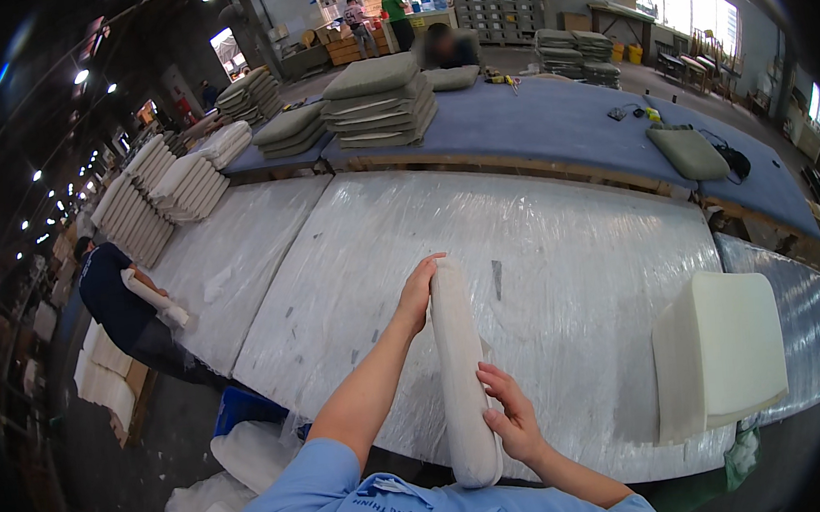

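A long white padded cushion (463,366) stands on its narrow edge in front of me, its near end close to my shirt. My left hand (419,296) grips its far left side, with the fingertips over the far corner. Against the cushion's right side, nearer to me, rests my right hand (514,417), thumb and fingers apart. Beneath is a wide table (372,259) wrapped in clear plastic film. To the right, a stack of cream foam pads (735,347) sits at the table's edge. The cushion's underside is hidden.
Beyond lies a blue-topped table (553,122) with stacked grey-green cushions (376,106) and a single cushion (686,152). White cushions (132,218) are piled at the far left. A person in dark clothes (133,304) bends over the table there. White pieces (253,452) lie beside me at lower left.
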Demonstrator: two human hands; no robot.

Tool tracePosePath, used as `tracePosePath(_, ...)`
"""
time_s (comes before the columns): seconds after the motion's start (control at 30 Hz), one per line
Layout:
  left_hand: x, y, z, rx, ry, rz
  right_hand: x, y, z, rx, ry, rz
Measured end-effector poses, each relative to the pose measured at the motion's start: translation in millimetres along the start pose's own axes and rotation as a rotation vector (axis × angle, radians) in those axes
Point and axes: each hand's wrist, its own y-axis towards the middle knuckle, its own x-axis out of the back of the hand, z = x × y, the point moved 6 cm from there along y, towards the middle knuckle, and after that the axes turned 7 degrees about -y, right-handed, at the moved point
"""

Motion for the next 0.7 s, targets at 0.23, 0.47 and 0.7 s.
tracePosePath(0.23, 27.7, -4.6, 8.0, -0.034, 0.015, -0.049, 8.0, 71.2, -55.0, -0.065, -0.081, -0.031)
tracePosePath(0.47, -17.2, -9.0, 29.9, 0.178, -0.247, 0.156, 39.0, 232.2, -118.9, -0.215, -0.122, -0.179)
tracePosePath(0.7, 36.3, -24.7, 27.3, 0.143, -0.221, 0.247, 28.8, 243.5, -130.5, -0.483, 0.001, 0.166)
